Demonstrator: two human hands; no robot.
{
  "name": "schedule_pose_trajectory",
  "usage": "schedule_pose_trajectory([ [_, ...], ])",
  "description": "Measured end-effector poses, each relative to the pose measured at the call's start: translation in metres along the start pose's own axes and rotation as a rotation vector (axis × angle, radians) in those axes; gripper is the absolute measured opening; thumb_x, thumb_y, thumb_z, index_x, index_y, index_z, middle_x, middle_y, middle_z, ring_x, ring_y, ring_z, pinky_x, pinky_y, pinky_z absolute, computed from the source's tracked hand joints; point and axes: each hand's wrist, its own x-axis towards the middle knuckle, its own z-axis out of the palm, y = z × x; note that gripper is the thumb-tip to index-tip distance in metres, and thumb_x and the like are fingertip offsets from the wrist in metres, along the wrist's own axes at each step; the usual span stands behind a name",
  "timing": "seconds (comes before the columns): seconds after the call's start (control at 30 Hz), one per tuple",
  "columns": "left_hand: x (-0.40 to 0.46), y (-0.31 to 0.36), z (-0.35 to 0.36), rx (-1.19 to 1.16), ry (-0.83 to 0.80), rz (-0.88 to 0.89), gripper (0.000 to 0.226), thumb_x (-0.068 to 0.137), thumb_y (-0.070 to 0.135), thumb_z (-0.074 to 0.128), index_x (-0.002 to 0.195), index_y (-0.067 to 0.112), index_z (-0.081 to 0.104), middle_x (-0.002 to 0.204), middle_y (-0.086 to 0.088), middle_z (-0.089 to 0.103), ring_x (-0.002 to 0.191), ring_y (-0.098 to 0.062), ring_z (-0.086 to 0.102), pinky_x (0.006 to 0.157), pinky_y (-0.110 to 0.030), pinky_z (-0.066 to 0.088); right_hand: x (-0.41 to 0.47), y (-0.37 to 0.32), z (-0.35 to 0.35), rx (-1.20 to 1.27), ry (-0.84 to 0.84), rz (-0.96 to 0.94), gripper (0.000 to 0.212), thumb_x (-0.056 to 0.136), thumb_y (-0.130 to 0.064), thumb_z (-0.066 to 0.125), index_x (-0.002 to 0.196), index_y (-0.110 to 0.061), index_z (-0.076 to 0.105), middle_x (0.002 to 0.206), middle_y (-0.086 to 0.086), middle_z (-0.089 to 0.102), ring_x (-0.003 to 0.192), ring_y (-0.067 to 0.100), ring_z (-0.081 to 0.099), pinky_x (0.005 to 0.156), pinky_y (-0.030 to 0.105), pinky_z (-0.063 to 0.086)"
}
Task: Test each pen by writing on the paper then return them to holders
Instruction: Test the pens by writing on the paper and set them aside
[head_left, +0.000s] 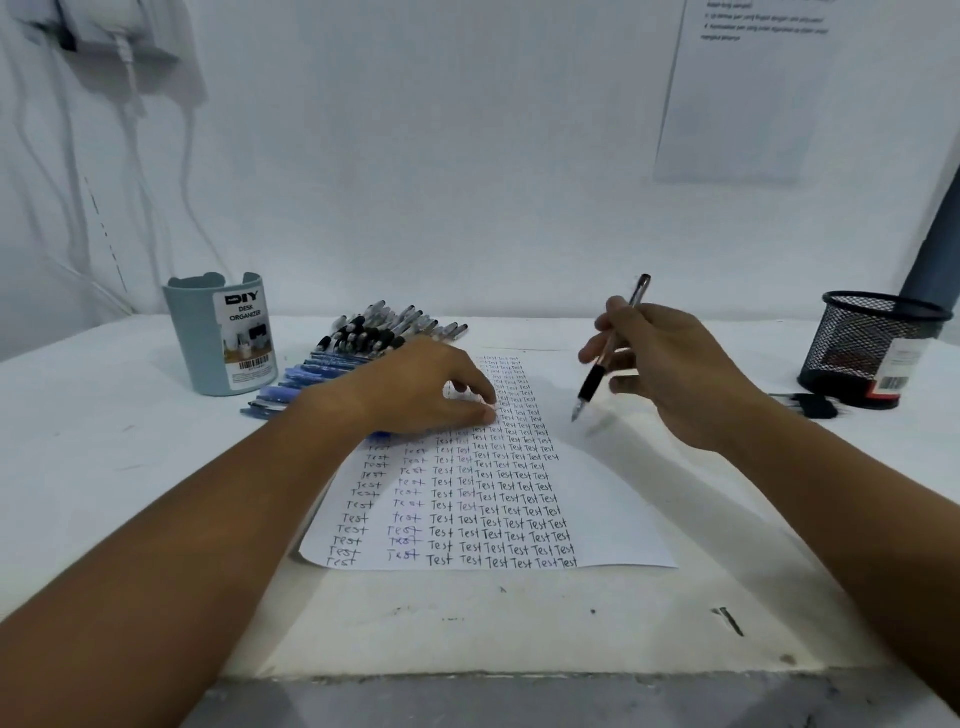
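Well into it, judging by the paper (597, 499) — most of the sheet is filled w/ columns of "Test", only the right strip is blank. Right hand (670, 374) pinches a black-grip pen (605, 358), tip down, hovering just above that blank strip, not touching. Left hand (421, 389) rests on the sheet's upper left, fingers loosely bent, holding it flat. A pile of pens (358, 348), black and blue, lies beside the paper's top-left corner. Grey-blue desk organizer (221, 338) far left and mesh holder (867, 348) far right both look empty, so returning pens is prob. all still left.
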Motion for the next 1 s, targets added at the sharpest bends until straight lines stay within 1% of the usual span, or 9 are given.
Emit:
schedule_pose_trajectory([
  [0.07, -0.001, -0.002, 0.001, -0.017, -0.017, -0.008, 0.027, 0.083, 0.057, 0.062, 0.101, 0.039, 0.072, 0.103, 0.019, 0.068, 0.097, 0.004, 0.059, 0.09, -0.036, 0.05, -0.009, -0.001, 0.003, -0.023, -0.03, 0.024, 0.026, 0.105, -0.035, 0.039, 0.093, -0.012, 0.044, 0.066, 0.01, 0.07, 0.052, 0.023, 0.053, 0.047, 0.029, 0.041],
  [0.13, -0.001, -0.001, 0.001, -0.028, -0.026, -0.011, 0.024, 0.083, 0.054, 0.064, 0.099, 0.038, 0.072, 0.102, 0.02, 0.067, 0.096, 0.005, 0.059, 0.09, -0.035, 0.05, -0.021, 0.0, 0.006, 0.029, -0.088, 0.088, 0.023, 0.105, -0.034, 0.036, 0.095, -0.014, 0.035, 0.068, 0.019, 0.069, 0.052, 0.031, 0.061, 0.047, 0.033, 0.05],
  [0.2, -0.001, 0.001, 0.0, -0.036, -0.032, 0.001, 0.024, 0.083, 0.053, 0.064, 0.099, 0.037, 0.073, 0.103, 0.02, 0.067, 0.096, 0.005, 0.059, 0.091, -0.035, 0.05, -0.032, 0.004, 0.008, 0.111, -0.153, 0.138, 0.016, 0.103, -0.021, 0.046, 0.098, -0.018, 0.032, 0.074, 0.025, 0.068, 0.061, 0.038, 0.066, 0.059, 0.041, 0.059],
  [0.23, -0.001, 0.002, 0.0, -0.039, -0.037, 0.006, 0.024, 0.083, 0.053, 0.064, 0.099, 0.037, 0.073, 0.103, 0.02, 0.067, 0.097, 0.005, 0.059, 0.092, -0.035, 0.049, -0.036, 0.006, 0.009, 0.135, -0.175, 0.146, 0.024, 0.099, -0.011, 0.054, 0.101, -0.019, 0.031, 0.078, 0.026, 0.066, 0.063, 0.038, 0.065, 0.064, 0.042, 0.06],
  [0.33, -0.001, 0.005, 0.0, -0.064, -0.052, 0.006, 0.024, 0.083, 0.053, 0.064, 0.099, 0.038, 0.072, 0.104, 0.022, 0.067, 0.099, 0.007, 0.058, 0.095, -0.032, 0.048, -0.042, 0.013, 0.011, 0.137, -0.202, 0.119, 0.042, 0.087, 0.01, 0.062, 0.107, -0.016, 0.035, 0.081, 0.026, 0.061, 0.061, 0.03, 0.061, 0.058, 0.035, 0.053],
  [0.43, -0.001, 0.005, 0.001, -0.076, -0.057, 0.01, 0.024, 0.083, 0.054, 0.065, 0.099, 0.039, 0.072, 0.104, 0.022, 0.068, 0.1, 0.007, 0.059, 0.096, -0.032, 0.048, -0.044, 0.02, 0.011, 0.141, -0.228, 0.117, 0.03, 0.088, 0.011, 0.059, 0.1, -0.01, 0.042, 0.078, 0.024, 0.058, 0.059, 0.028, 0.058, 0.053, 0.032, 0.046],
  [0.57, 0.0, 0.005, 0.001, -0.073, -0.065, -0.001, 0.025, 0.083, 0.052, 0.066, 0.101, 0.037, 0.072, 0.106, 0.022, 0.068, 0.101, 0.007, 0.059, 0.097, -0.032, 0.048, -0.047, 0.024, 0.009, 0.053, -0.248, 0.046, 0.035, 0.083, 0.012, 0.065, 0.1, -0.009, 0.043, 0.077, 0.025, 0.061, 0.066, 0.032, 0.057, 0.06, 0.035, 0.05],
  [0.73, -0.002, 0.008, 0.0, -0.067, -0.07, -0.004, 0.025, 0.084, 0.051, 0.066, 0.102, 0.036, 0.073, 0.106, 0.021, 0.068, 0.101, 0.008, 0.058, 0.097, -0.029, 0.047, -0.048, 0.025, 0.009, 0.067, -0.237, -0.002, 0.036, 0.083, 0.015, 0.063, 0.098, -0.01, 0.042, 0.077, 0.029, 0.059, 0.064, 0.035, 0.059, 0.053, 0.034, 0.049],
  [1.0, -0.002, 0.01, 0.0, -0.066, -0.068, -0.008, 0.024, 0.083, 0.05, 0.066, 0.101, 0.035, 0.073, 0.106, 0.021, 0.069, 0.102, 0.007, 0.058, 0.099, -0.029, 0.046, -0.05, 0.026, 0.009, -0.021, -0.246, -0.043, 0.033, 0.085, 0.011, 0.064, 0.095, -0.011, 0.041, 0.076, 0.023, 0.062, 0.064, 0.034, 0.058, 0.058, 0.036, 0.049],
])
